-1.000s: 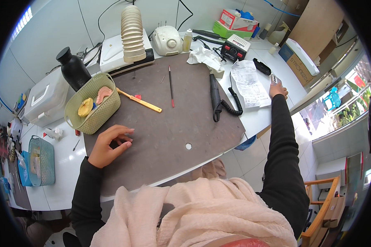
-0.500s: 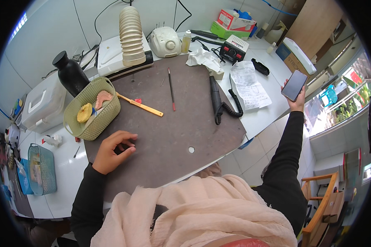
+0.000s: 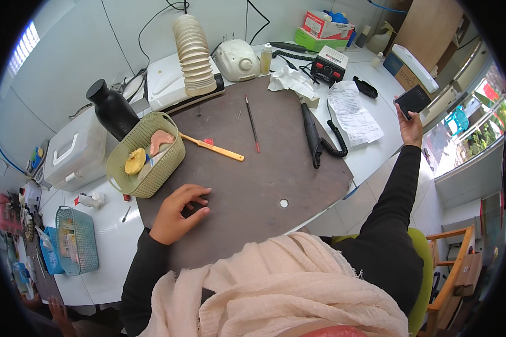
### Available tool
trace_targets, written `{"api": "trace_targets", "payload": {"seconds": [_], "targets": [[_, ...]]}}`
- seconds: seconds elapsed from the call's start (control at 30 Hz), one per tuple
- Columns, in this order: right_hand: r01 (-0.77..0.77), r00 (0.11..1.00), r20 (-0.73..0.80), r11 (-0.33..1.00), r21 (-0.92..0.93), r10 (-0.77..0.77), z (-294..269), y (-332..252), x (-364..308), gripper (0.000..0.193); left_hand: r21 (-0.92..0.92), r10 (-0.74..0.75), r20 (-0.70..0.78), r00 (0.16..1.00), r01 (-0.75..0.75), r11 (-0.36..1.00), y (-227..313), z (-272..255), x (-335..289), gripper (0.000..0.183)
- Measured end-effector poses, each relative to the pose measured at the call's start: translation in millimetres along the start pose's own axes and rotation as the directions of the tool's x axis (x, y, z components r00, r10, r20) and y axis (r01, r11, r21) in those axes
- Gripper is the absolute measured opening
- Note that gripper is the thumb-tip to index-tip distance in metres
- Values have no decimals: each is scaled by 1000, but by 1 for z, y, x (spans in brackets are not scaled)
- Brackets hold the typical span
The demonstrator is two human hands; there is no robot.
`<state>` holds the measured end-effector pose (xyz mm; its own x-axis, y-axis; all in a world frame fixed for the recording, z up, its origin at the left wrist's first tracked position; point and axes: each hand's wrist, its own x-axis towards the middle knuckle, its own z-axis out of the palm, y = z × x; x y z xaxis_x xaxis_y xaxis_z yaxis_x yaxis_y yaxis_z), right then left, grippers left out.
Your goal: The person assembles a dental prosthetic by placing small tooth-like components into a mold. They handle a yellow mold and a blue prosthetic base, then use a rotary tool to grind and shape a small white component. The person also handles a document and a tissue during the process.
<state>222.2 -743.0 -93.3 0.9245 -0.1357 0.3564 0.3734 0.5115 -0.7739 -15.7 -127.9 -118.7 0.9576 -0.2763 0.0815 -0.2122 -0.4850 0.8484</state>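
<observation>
My right hand (image 3: pixel 409 126) is stretched out to the far right, closed around a dark smartphone (image 3: pixel 414 101) held upright above the white desk's edge. On the brown mat (image 3: pixel 236 196), my left hand (image 3: pixel 183 213) rests with loosely bent fingers and nothing in it. Just beyond it stands a green woven basket (image 3: pixel 171 160) containing a pink denture base (image 3: pixel 161 140) and a yellow dental cast (image 3: pixel 135 161). A yellow-handled tool (image 3: pixel 219 150) lies beside the basket, with a small red piece touching it. Farther right are a thin dark brush (image 3: pixel 252 123) and a black corded handpiece (image 3: pixel 310 135).
Behind the mat are a ribbed hose (image 3: pixel 193 56), a white rounded machine (image 3: pixel 237 60), a control box (image 3: pixel 329 64) and printed paper (image 3: pixel 355 112). A black bottle (image 3: pixel 111 109) stands left. A blue-grey basket (image 3: pixel 77 241) sits near another person's hand (image 3: pixel 59 314). A wooden chair (image 3: pixel 450 269) is at right.
The phone has tilted in my right hand, its screen now less visible. The desk and my left hand appear shifted rightward as the view turned. My left hand remains on the mat.
</observation>
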Motion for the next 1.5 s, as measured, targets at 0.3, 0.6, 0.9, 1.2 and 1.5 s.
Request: {"api": "trace_targets", "payload": {"seconds": [0.3,0.6,0.9,1.2,1.5], "targets": [[-35,991,-133,993,-117,19,10,1,5,61,-31,17,14,1000,-16,999,-1,-2,-2,38],[-115,990,-100,983,-142,101,27,-20,-1,76,-49,21,1,1000,-21,999,-4,-2,-3,39],[-257,962,-11,893,-371,272,9,-38,-17,64,-42,45,-35,998,-47,998,-6,-2,-3,38],[-234,942,129,882,-409,310,54,-41,-27,80,-53,63,-45,997,-65,996,-11,-1,-4,36],[-322,893,199,882,-343,403,61,-42,-39,90,-54,61,-62,996,-64,996,-10,-1,-10,35]]}}
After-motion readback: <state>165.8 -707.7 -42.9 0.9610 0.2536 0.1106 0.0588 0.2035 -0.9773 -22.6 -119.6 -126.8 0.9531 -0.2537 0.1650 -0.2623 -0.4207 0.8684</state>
